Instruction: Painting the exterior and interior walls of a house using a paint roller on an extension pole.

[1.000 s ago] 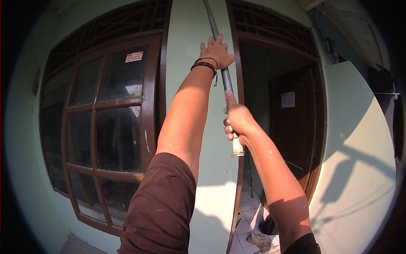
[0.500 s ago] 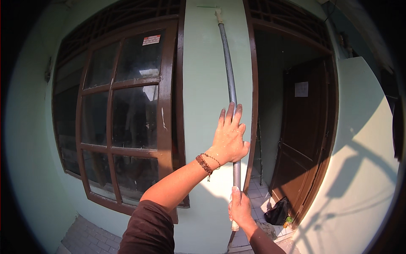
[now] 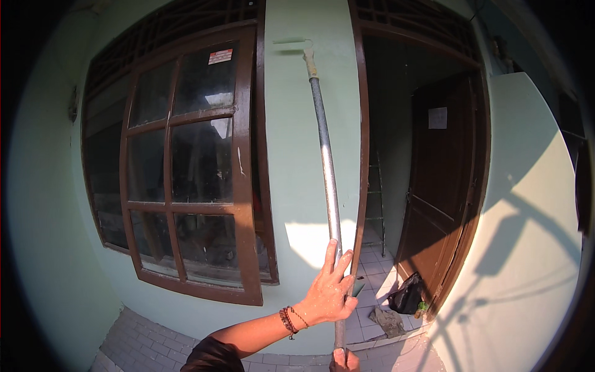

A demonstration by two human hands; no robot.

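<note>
A long grey metal pole runs up along the pale green wall strip between window and doorway. At its top a whitish handle joins a thin frame with a paint roller, its colour nearly that of the wall. My left hand, with a braided bracelet at the wrist, holds the pole's lower half, its fingers lying loosely along and around it. Pale specks dot its skin. Below, my right hand grips the pole near its bottom end, partly cut off by the picture's lower edge.
A brown-framed window sash juts out at the left. On the right is a doorway with a brown door, a ladder inside, and a black plastic bag and grey cloth on the tiles.
The roller and pole have come down the wall and slightly left. Both my hands have moved lower with the pole, and a sunlit patch of wall shows beside it.
</note>
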